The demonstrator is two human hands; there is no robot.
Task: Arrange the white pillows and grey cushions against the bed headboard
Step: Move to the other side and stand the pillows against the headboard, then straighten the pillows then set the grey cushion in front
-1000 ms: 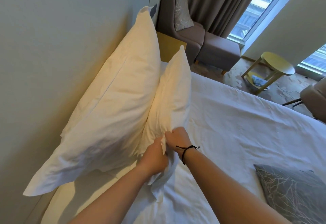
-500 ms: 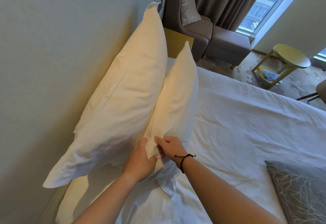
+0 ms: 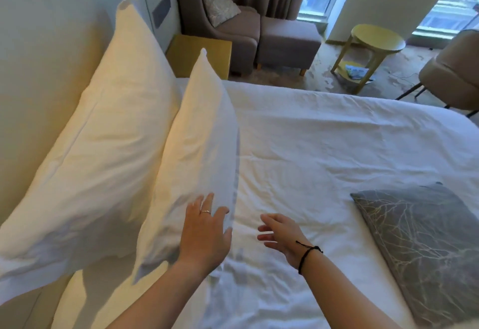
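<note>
Here, two white pillows, large (image 3: 103,147) and small (image 3: 199,152), stand against the headboard (image 3: 39,69); the open left hand (image 3: 204,235) lies flat on the small one, the open right hand (image 3: 281,235) empty above the white sheet (image 3: 324,147). A grey cushion (image 3: 420,245) lies apart; beyond, armchair (image 3: 220,15) and round side table (image 3: 375,41).

Left hand (image 3: 204,235) flat, right hand (image 3: 281,235) loosely spread.

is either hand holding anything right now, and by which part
Nothing is held. The left hand lies flat and open against the front pillow near its lower end; the right hand hovers open above the sheet.
</note>
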